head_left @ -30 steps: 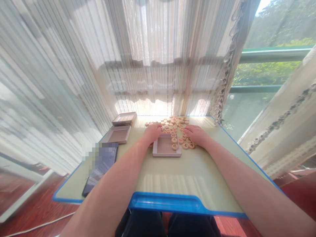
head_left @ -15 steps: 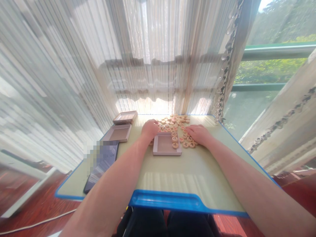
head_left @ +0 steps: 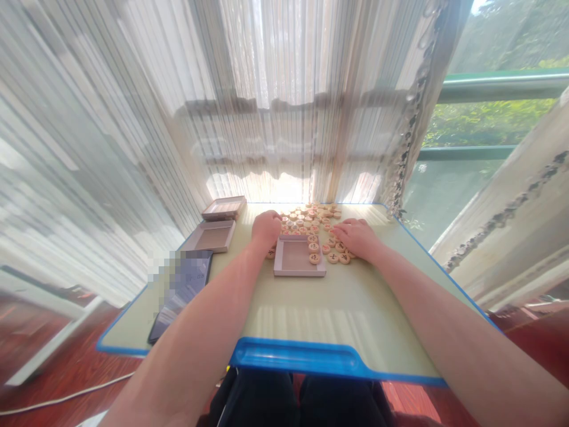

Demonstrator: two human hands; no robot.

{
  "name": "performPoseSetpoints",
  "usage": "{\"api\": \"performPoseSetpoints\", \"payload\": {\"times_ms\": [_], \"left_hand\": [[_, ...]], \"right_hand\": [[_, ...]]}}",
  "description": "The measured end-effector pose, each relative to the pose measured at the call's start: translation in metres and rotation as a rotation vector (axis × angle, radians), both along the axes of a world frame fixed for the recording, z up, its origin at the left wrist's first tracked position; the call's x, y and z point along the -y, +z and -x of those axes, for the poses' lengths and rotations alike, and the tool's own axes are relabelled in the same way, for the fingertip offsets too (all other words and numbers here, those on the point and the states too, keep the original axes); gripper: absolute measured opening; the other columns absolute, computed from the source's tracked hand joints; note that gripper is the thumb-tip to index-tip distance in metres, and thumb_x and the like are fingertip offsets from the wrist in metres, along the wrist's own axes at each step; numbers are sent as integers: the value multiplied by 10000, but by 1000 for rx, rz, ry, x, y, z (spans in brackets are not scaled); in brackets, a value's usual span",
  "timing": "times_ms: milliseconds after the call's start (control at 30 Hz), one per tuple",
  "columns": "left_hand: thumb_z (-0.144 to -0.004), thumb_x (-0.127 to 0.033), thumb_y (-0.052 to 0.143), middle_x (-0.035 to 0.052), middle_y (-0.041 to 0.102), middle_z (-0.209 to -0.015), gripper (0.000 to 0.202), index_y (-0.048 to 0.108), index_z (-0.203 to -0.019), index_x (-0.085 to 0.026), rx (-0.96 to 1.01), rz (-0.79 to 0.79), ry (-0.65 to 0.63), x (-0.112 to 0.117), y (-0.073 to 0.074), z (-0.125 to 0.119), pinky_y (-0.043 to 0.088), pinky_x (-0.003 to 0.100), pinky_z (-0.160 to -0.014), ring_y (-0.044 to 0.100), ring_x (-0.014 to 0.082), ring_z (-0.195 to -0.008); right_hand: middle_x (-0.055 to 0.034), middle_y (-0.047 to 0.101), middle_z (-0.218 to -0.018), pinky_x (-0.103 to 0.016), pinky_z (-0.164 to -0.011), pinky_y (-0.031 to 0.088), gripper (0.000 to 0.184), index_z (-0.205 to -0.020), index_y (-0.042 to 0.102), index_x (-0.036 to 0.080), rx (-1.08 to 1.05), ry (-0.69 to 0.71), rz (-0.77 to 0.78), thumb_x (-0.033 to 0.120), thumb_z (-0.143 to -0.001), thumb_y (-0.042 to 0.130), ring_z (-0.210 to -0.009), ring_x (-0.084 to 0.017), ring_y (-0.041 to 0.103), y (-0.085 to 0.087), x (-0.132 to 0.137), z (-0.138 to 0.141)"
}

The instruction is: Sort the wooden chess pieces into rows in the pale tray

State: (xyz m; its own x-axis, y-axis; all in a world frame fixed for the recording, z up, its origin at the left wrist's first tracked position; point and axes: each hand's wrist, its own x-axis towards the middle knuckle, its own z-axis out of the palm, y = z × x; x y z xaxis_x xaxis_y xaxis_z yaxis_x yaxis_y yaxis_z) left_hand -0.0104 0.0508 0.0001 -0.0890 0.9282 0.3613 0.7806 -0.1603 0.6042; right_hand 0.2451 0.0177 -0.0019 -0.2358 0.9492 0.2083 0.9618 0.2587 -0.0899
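My left hand (head_left: 266,228) is at the left side of a spread of xiangqi pieces (head_left: 300,223), its fingers curled inward. Whatever may be in that grasp is hidden behind the hand. Over the pieces on the right lies my right hand (head_left: 358,237), palm down with its fingers reaching left and touching some of them. Between the hands sits a shallow cardboard tray (head_left: 297,273). Along its right side stands a column of three black-marked pieces (head_left: 313,248). Loose black-marked pieces (head_left: 338,258) lie right of the tray, and another piece (head_left: 271,253) shows below my left wrist.
Another shallow box (head_left: 189,244) rests at the table's left edge, with a box part (head_left: 222,215) behind it. A dark tablet or phone (head_left: 182,299) lies near my left forearm. The table (head_left: 302,314) has a blue rim, and curtains (head_left: 275,136) hang behind it.
The view has shifted slightly, moving the whole scene a little up and left. Both hands stay in nearly the same places beside the pieces; the column in the tray looks unchanged.
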Motion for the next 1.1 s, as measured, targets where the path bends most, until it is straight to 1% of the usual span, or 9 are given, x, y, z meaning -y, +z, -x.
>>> {"api": "performPoseSetpoints", "payload": {"times_ms": [167, 300, 500, 600, 667, 767, 900, 967, 1100], "left_hand": [[-648, -114, 426, 56, 684, -844, 297, 676, -787, -194, 18, 13, -25, 1, -1, 0, 447, 301, -721, 597, 210, -807], [-635, -107, 419, 47, 681, -853, 303, 673, -777, -191, 97, 4, -3, 0, -1, 0, 447, 297, -717, 593, 203, -815], [-625, -94, 413, 38, 684, -822, 298, 674, -741, -179, 161, 35, 32, -4, -2, 0, 443, 287, -744, 592, 188, -824], [-626, -90, 405, 29, 688, -835, 298, 672, -726, -176, 161, 26, 16, -4, -2, -1, 444, 275, -753, 592, 177, -837], [-635, -93, 403, 21, 688, -837, 297, 673, -725, -180, 156, 9, -7, -3, -1, -3, 446, 268, -758, 593, 172, -837], [-657, -100, 403, 14, 688, -831, 295, 675, -732, -188, 128, 0, -36, -2, 0, -5, 448, 264, -760, 595, 169, -830], [-678, -115, 407, 21, 685, -809, 284, 675, -732, -193, 69, -33, -59, 0, 2, -6, 450, 276, -732, 594, 177, -805], [-679, -121, 411, 28, 685, -800, 275, 673, -725, -190, 53, -46, -57, 0, 2, -5, 450, 283, -716, 593, 182, -791], [-679, -122, 418, 28, 682, -782, 265, 672, -719, -187, 56, -51, -62, 0, 1, -4, 451, 292, -717, 592, 182, -770]], "right_hand": [[-103, 544, -1212, -382, -973, 287, 455, -1127, 634, 244, -77, -33, -5, 432, -909, 281, -1128, -241, 433, 2, 4, 2], [-117, 539, -1201, -390, -978, 310, 433, -1136, 629, 208, -204, 3, -106, 431, -892, 349, -1124, -256, 431, 8, 11, 7], [-104, 582, -1081, -353, -906, 416, 267, -920, 674, 213, -321, 413, -357, 226, -876, 411, -1031, -210, 521, 14, 27, 30], [-107, 592, -1074, -355, -838, 459, 226, -868, 646, 213, -308, 534, -430, 179, -867, 423, -990, -208, 552, 15, 37, 44], [-92, 617, -1035, -342, -798, 474, 190, -871, 613, 215, -287, 578, -431, 157, -863, 433, -939, -197, 571, 15, 44, 52], [-66, 649, -961, -324, -749, 486, 130, -920, 566, 216, -275, 600, -409, 157, -847, 477, -883, -193, 589, 14, 50, 59], [-75, 648, -987, -355, -804, 484, 213, -1035, 541, 210, -277, 568, -453, 181, -826, 515, -934, -212, 588, 12, 51, 60], [-81, 643, -999, -366, -829, 479, 208, -1019, 558, 206, -273, 564, -450, 179, -817, 517, -943, -214, 585, 13, 50, 57], [-93, 641, -982, -368, -814, 491, 191, -970, 583, 188, -262, 547, -434, 162, -789, 528, -933, -224, 582, 14, 48, 50]]}}
